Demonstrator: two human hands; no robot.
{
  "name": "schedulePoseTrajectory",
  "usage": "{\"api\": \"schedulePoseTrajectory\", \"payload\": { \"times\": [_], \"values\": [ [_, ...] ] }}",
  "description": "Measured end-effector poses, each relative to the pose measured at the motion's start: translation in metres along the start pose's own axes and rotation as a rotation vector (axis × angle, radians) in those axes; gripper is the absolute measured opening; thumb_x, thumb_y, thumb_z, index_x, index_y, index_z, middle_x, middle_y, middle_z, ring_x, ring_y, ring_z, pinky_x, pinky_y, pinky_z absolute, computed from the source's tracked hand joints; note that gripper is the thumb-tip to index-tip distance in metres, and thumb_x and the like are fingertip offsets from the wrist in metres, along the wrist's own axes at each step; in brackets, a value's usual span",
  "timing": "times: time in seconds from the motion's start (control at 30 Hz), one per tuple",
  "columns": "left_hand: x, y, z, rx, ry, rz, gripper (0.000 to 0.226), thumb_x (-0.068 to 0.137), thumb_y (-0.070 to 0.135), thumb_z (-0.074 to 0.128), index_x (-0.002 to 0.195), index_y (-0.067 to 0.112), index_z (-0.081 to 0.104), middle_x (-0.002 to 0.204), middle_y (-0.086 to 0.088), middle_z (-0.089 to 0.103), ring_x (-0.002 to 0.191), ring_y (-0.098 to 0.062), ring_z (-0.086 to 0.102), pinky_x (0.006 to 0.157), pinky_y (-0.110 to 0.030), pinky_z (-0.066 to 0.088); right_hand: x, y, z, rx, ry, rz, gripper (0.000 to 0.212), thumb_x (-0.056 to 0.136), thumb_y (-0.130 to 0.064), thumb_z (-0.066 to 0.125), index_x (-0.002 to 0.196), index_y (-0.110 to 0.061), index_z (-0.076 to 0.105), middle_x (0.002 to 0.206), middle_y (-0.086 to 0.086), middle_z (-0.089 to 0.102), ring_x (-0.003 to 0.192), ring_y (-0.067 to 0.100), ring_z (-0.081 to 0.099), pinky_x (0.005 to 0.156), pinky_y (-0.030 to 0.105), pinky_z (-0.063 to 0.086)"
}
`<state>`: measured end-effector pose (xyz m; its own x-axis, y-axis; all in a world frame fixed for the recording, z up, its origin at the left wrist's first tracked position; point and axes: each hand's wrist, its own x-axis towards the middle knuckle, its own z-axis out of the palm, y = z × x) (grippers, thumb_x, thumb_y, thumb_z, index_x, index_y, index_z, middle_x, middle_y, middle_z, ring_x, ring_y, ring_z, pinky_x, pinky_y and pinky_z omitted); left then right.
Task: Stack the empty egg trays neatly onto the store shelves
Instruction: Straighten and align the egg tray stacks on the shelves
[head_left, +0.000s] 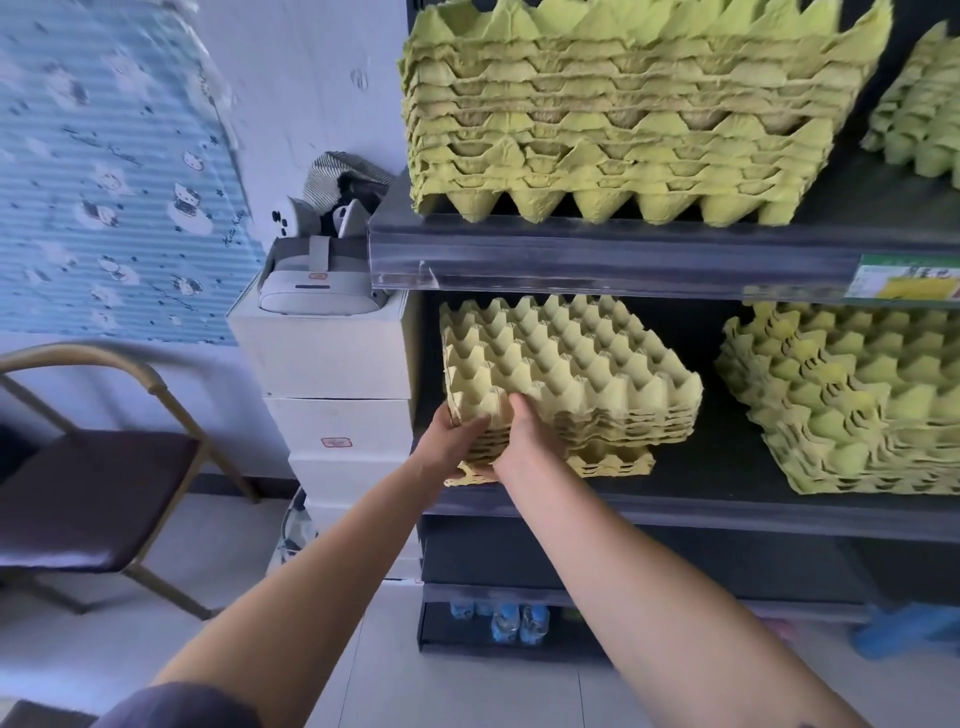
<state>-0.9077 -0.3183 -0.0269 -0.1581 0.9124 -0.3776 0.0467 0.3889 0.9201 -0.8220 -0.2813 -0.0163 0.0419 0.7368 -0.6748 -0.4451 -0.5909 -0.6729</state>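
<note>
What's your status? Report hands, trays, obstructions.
Left hand and right hand grip stack at near corner. Stack on middle shelf, skewed over bottom tray. Right stack apart, not blocking.

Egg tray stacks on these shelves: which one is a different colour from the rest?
The stack at the left of the middle shelf: it is pale tan, while its neighbour and both stacks on the upper shelf are yellow-green.

Shelf unit carries four egg-tray stacks: upper left stack, upper right stack, lower left stack, lower right stack. Two hands at the unit: left hand, right hand. Left of the unit: one headset, at least three white boxes, one chair. Bottles at its base: blurred, uncounted.
</note>
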Motion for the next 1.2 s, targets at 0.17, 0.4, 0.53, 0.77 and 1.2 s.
{"api": "schedulePoseTrajectory", "payload": {
  "times": [0.17,0.4,0.53,0.77,1.2],
  "values": [
    [-0.007,0.010,-0.010,-0.107,0.022,-0.032,0.041,0.093,0.050,0.043,0.121,0.021,0.047,0.109,-0.005,0.053,0.088,-0.020,0.054,0.078,-0.034,0.039,0.002,-0.011,-0.011,0.030,0.120,0.040,0.079,0.040,-0.046,0.073,0.108,-0.012,0.053,0.101,0.016,0.060,0.087,0.044,0.062,0.067,0.066,0.050],
    [0.014,0.020,-0.001,-0.040,0.217,0.100,0.066,0.078,0.044,0.052,0.136,0.018,0.033,0.126,-0.019,0.051,0.094,-0.037,0.057,0.080,-0.044,0.049,-0.021,-0.032,-0.053,0.013,-0.083,0.058,0.050,0.078,-0.039,0.069,0.120,-0.018,0.052,0.115,0.017,0.060,0.099,0.041,0.059,0.063,0.065,0.050],
    [-0.013,0.029,0.021,0.270,0.398,0.377,0.070,0.084,0.005,0.053,0.146,0.015,0.023,0.140,-0.023,0.029,0.128,-0.035,0.034,0.109,-0.039,0.026,-0.020,-0.059,-0.099,-0.068,-0.116,0.080,0.045,0.081,-0.039,0.065,0.119,-0.016,0.054,0.112,0.018,0.062,0.097,0.038,0.061,0.069,0.061,0.052],
    [-0.027,0.021,0.043,1.281,0.413,0.686,0.098,0.071,0.013,0.073,0.148,0.030,0.015,0.150,-0.011,0.028,0.141,-0.029,0.020,0.113,-0.043,0.015,-0.012,-0.097,-0.174,-0.211,-0.160,0.143,0.044,0.085,-0.042,0.062,0.115,-0.010,0.058,0.112,0.020,0.064,0.097,0.038,0.062,0.070,0.062,0.052],
    [-0.030,0.022,0.067,1.509,0.488,0.951,0.056,0.041,0.025,0.092,0.090,0.019,0.065,0.072,-0.002,0.063,0.063,-0.024,0.064,0.071,-0.038,0.052,0.030,-0.135,-0.185,-0.390,-0.206,0.017,0.041,0.077,-0.037,0.069,0.110,-0.013,0.066,0.101,0.013,0.072,0.094,0.032,0.068,0.086,0.055,0.052]
  ]
}}
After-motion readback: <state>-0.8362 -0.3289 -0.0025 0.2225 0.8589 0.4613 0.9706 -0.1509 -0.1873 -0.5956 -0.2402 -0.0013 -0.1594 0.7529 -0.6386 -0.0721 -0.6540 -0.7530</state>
